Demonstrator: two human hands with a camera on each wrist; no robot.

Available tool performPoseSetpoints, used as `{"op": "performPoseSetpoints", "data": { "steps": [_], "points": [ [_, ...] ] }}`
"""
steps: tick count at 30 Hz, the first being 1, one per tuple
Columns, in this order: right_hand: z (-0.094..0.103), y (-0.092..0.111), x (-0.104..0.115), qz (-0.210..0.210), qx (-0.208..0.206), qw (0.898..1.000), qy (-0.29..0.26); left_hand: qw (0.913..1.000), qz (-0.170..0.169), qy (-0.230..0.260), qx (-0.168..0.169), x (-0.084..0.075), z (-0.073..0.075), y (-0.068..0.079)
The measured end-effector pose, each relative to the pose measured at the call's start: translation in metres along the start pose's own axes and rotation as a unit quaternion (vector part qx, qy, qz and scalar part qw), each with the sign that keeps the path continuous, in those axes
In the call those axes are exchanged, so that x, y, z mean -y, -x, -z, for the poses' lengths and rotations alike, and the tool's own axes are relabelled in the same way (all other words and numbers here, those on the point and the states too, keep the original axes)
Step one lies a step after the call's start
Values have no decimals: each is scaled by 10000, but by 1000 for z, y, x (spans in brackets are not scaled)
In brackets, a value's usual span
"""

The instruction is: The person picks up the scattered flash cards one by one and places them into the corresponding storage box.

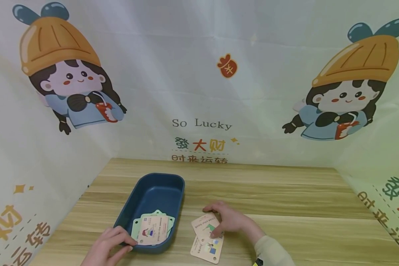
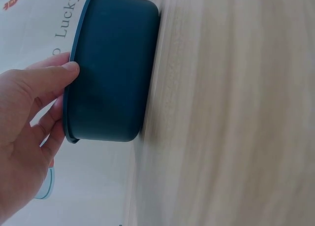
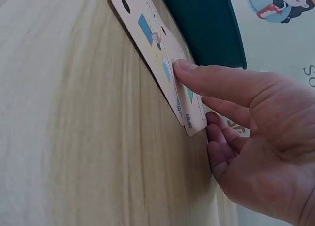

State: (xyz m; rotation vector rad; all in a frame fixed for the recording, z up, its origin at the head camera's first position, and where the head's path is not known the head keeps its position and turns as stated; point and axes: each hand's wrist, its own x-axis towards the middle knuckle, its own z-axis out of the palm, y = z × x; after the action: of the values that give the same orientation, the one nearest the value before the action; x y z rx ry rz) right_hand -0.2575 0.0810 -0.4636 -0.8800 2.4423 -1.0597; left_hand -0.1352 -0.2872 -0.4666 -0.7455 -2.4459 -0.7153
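Note:
A dark blue plastic bin (image 1: 177,188) stands on the table, holding a small pile of cards, the top one a pink picture card (image 1: 157,226). My left hand (image 1: 108,245) pinches the bin's near left rim, thumb outside in the left wrist view. Right of the bin, two overlapping pink cards lie on the table. My right hand (image 1: 231,220) has its thumb on the upper card (image 1: 199,223), fingers curled at that card's far edge. The lower card (image 1: 204,255) sticks out toward me, with a punched hole in its corner.
The wood-grain table (image 1: 269,192) extends behind and to the right of the cards. A pale printed cloth (image 1: 199,92) with cartoon figures encloses the back and both sides.

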Motion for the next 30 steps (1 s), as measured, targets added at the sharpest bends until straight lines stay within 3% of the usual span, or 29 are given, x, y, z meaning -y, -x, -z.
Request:
{"op": "performPoseSetpoints", "data": {
  "steps": [13,21,30],
  "points": [
    [-4,-3,-1,-263,-98,9996,-6,9999,-20,-11,-133,-1,-1,0],
    [-3,-8,0,-121,-1,9997,213,9999,65,11,-156,-3,-1,1],
    [-4,-8,6,-217,-55,9996,193,9996,-90,109,-241,-2,-1,1]
  ]
}}
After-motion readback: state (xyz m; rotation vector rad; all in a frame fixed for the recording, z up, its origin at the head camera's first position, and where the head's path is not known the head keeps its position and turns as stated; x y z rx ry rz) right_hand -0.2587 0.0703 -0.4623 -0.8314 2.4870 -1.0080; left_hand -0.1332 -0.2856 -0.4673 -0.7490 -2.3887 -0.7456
